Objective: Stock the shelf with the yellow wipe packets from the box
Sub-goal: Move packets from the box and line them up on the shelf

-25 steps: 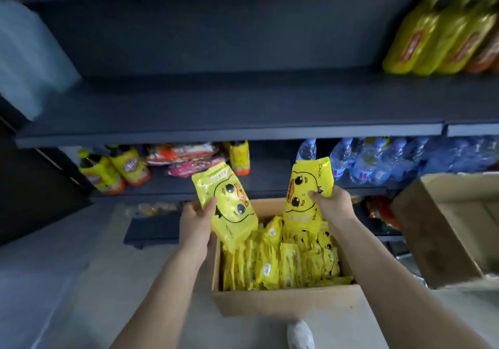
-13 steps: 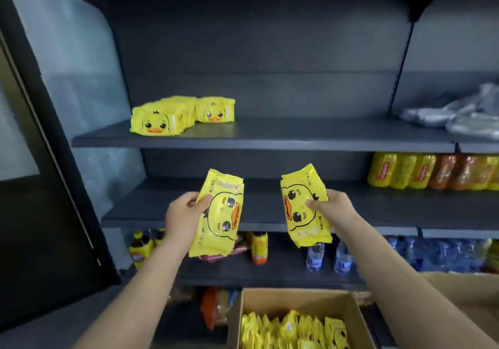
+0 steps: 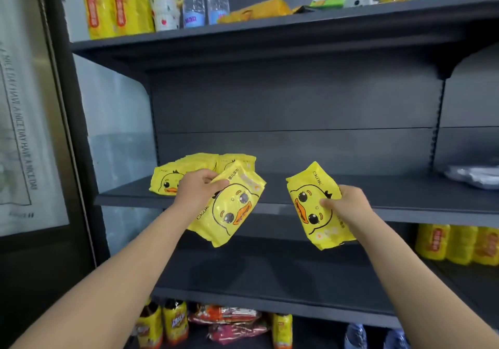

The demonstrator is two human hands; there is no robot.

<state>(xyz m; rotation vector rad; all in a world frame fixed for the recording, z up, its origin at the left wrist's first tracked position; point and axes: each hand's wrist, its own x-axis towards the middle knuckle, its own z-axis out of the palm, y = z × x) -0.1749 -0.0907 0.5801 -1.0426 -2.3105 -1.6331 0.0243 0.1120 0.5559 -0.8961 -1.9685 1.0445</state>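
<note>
Several stocked packets (image 3: 166,182) lie stacked at the left end of the middle shelf (image 3: 391,200); a grey wrapped bundle (image 3: 472,177) lies at its right end. Water bottles (image 3: 193,0) stand above the shelf, yellow bottle packs (image 3: 459,243) below it. The left hand (image 3: 197,192) curls round the left packet (image 3: 235,216), partly covering the stack. The right hand (image 3: 347,204) pinches the right packet (image 3: 310,203), thumb on its face, before the shelf edge.

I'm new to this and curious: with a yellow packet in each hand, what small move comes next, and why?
Probably the left hand lays its packet on the shelf beside the stocked packets; it is nearest them, and bare shelf lies to their right.
</note>
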